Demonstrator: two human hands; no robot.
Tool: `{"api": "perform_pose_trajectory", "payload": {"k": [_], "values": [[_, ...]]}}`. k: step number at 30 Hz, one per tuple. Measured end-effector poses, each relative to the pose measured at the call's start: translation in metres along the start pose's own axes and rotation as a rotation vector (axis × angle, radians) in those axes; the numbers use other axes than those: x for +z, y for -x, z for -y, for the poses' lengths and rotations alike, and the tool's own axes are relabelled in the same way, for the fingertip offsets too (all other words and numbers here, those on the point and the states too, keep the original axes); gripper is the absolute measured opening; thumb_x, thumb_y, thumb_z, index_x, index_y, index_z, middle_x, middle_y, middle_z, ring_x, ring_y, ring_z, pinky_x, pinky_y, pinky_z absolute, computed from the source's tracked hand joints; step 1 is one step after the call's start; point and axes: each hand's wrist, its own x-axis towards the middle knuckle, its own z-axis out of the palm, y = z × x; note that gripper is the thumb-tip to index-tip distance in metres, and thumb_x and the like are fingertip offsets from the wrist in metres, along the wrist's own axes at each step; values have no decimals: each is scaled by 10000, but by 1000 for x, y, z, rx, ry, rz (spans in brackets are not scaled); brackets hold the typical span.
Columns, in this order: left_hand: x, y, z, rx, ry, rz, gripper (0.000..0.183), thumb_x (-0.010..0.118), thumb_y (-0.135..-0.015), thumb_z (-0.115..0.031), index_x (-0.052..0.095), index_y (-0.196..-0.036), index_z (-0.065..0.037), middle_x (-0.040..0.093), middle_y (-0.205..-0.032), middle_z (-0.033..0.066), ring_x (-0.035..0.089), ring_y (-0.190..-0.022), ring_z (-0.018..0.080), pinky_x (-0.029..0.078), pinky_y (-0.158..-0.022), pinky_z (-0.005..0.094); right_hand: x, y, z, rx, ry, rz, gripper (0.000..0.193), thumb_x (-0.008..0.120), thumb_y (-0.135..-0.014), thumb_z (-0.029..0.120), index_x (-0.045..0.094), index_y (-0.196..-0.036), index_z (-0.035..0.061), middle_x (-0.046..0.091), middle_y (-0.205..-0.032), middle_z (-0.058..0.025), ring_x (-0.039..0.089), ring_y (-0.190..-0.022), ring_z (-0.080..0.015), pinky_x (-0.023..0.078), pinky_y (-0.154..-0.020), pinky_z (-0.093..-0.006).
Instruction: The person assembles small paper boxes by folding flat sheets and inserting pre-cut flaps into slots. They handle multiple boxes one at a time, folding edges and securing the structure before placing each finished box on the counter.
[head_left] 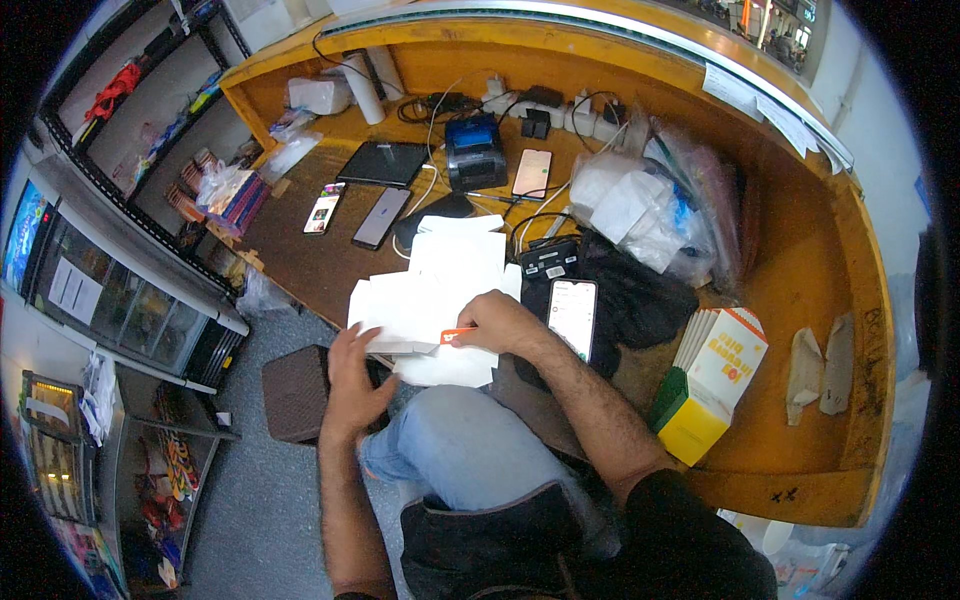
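A flat white cardboard box blank with cut flaps lies over the table's near edge and above my knee. My right hand has its fingers curled down on the blank's near right part. Beside its fingertips shows a small orange-red printed patch on a folded-over flap. At the blank's near left corner is my left hand, thumb and fingers apart, fingertips at the flap's edge; whether they touch it is hard to tell. Right of my right forearm stands a stack of folded printed cartons in white, green and yellow.
Phones lie on the table, one close to my right wrist. Behind the blank are a label printer, a black tablet-like device and tangled cables. Plastic bags and black cloth fill the right side. A brown stool stands at left.
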Motion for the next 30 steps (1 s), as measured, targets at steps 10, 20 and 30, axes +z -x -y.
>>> {"api": "perform_pose_trajectory", "payload": {"k": [10,20,30], "values": [[52,-35,-24,-277,487,354,325,848,-908,-173,739,-1182,-35,786,-1056,166,757,-1029,306,577,-916,417,12,5,10,-94,-309,-58,336,836,-911,360,802,-904,27,743,-745,-120,720,-708,-230,561,-696,-386],[47,-36,0,-101,304,212,178,770,-961,-114,747,-1099,-4,769,-1059,163,743,-1002,304,575,-912,407,-28,22,21,-116,-23,71,454,934,-767,333,773,-1090,58,748,-1014,-157,725,-986,-327,572,-845,-438],[45,-26,20,-135,242,260,216,769,-935,-75,740,-1142,-20,762,-1076,158,711,-1075,342,536,-1005,433,1,14,41,73,254,-1,222,759,-920,247,800,-973,36,763,-989,-200,749,-930,-399,586,-843,-516]]}}
